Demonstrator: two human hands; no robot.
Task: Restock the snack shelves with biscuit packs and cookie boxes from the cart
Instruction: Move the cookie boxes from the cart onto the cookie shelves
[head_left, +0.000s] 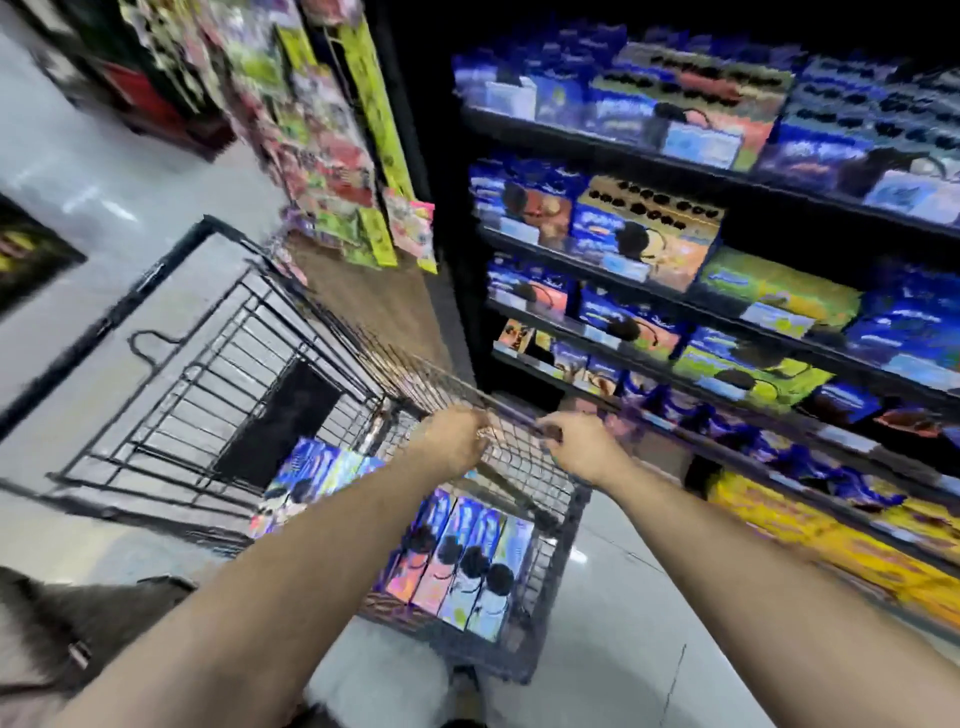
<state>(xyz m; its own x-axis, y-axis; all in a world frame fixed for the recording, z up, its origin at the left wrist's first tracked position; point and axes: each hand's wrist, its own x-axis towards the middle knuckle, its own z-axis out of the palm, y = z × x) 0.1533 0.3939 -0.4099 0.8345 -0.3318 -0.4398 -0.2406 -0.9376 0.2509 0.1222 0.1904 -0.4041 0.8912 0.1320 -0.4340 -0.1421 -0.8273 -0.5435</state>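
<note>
1. The wire cart (218, 364) stood on the pale, glossy floor (623, 597), near the shelves (623, 151).
2. A row of cookie boxes (467, 566) stood upright in the cart's near end.
3. The shelves carried blue packs (904, 322) and green boxes (779, 291), with yellow packs (810, 540) on the lowest tier.

Hemmed between stocked shelves (727, 332) and hanging packets (332, 171); open from above at far end of cart (218, 410), bare floor (613, 597) beside its right edge.
</note>
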